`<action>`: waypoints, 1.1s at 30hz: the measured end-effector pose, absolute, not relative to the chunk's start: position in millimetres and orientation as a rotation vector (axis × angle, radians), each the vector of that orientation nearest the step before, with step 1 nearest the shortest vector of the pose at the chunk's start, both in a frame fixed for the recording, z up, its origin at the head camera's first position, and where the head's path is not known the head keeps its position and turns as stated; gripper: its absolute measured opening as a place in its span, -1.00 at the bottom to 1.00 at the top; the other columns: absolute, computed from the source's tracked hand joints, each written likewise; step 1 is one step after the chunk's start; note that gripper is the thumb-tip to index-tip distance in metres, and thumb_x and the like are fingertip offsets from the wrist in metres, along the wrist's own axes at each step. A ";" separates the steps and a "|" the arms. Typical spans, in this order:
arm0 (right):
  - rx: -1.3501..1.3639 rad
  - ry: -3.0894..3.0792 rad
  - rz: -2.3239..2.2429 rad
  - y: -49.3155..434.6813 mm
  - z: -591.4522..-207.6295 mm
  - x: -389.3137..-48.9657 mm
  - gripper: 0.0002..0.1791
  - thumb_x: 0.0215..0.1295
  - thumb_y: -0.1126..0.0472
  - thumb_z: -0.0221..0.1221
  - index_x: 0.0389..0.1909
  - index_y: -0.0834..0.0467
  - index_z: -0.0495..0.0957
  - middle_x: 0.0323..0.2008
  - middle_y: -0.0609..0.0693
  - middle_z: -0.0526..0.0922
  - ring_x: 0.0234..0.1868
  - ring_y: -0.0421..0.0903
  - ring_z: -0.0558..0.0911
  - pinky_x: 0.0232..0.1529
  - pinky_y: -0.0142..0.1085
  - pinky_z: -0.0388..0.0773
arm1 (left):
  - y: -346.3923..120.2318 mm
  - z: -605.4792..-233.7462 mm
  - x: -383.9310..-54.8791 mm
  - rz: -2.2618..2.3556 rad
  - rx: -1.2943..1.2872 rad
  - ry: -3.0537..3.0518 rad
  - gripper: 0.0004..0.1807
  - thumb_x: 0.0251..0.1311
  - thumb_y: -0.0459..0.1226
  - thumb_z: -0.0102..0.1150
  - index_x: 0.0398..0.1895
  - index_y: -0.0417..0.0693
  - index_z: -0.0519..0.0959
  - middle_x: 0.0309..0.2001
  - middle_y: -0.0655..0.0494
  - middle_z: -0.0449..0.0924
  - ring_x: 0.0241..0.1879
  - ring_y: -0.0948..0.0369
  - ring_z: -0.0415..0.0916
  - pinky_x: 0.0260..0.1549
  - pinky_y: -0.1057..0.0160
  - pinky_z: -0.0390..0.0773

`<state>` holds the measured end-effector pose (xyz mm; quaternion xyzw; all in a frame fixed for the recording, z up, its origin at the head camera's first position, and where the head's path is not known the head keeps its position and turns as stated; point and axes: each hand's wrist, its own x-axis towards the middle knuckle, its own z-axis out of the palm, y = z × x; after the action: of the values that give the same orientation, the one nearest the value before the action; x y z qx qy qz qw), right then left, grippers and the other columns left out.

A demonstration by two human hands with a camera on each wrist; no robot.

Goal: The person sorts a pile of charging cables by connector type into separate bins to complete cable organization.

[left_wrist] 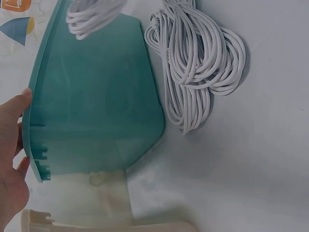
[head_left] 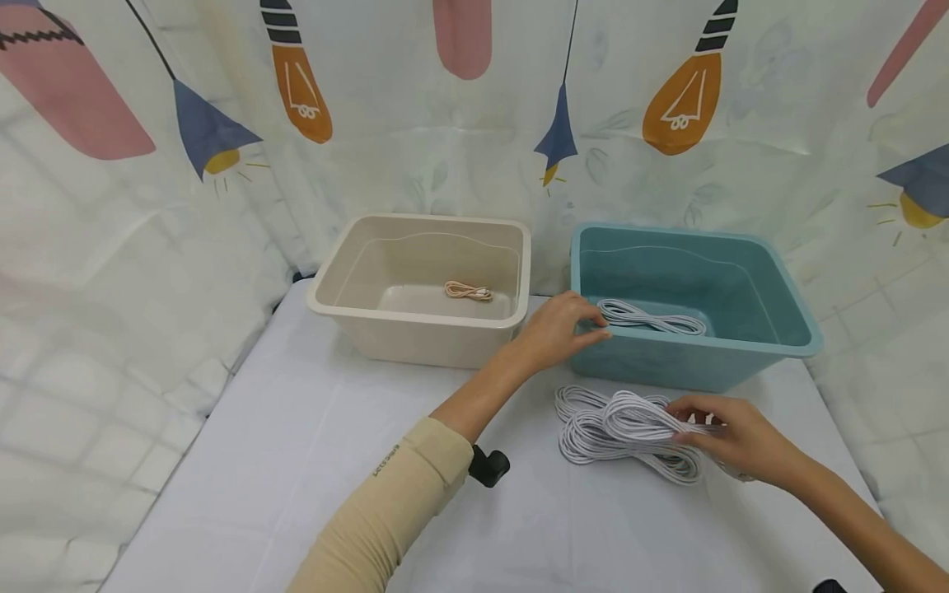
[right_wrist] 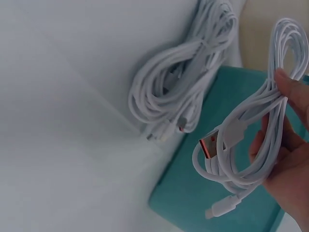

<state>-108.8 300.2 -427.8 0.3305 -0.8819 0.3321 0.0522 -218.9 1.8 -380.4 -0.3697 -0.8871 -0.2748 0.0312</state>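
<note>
My right hand [head_left: 741, 436] pinches a coiled white USB charging cable [right_wrist: 251, 140], its metal plug with an orange edge and its small white connector hanging free. Beneath it, more coiled white cables [left_wrist: 193, 58] lie in a pile on the table in front of the teal bin [head_left: 667, 358]. My left hand [head_left: 556, 329] grips the near left corner of that bin's rim, with thumb and fingers on either side of it in the left wrist view. Inside the teal bin lies another coiled white cable [head_left: 652, 318].
To the left of the teal bin stands a beige bin [head_left: 415, 317] with a small coiled tan cable [head_left: 468, 291] inside. Both bins stand near the back edge of the white-covered table [head_left: 296, 461]. A patterned curtain [head_left: 474, 148] hangs behind and beside them.
</note>
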 end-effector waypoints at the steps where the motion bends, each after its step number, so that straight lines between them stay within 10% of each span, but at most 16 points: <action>1: 0.995 -2.688 0.996 300.9 -424.2 -109.9 -0.52 -0.02 0.47 0.55 -0.06 0.05 0.73 -0.25 -0.22 0.71 -0.29 -0.35 0.54 -0.39 -0.47 0.50 | 1.8 -380.1 -218.7 -0.849 -1.139 -2.731 -0.78 0.45 -0.13 0.33 -0.03 -0.03 0.80 -0.06 0.12 0.80 0.06 0.14 0.61 0.06 0.24 0.58; 33: 0.798 -2.789 0.829 324.3 -333.6 -163.2 -0.64 0.18 0.41 0.49 -0.01 0.13 0.73 -0.21 -0.33 0.68 -0.24 -0.39 0.52 -0.22 -0.65 0.50 | 2.2 -380.1 -218.2 -0.863 -1.137 -2.720 -0.79 0.43 -0.14 0.36 -0.05 -0.03 0.81 -0.10 0.10 0.79 0.06 0.14 0.61 0.07 0.22 0.59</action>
<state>-163.2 324.3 -333.6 0.2641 -0.9226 0.2743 0.0620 -218.2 2.2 -380.1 -0.3699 -0.8849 -0.2809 0.0347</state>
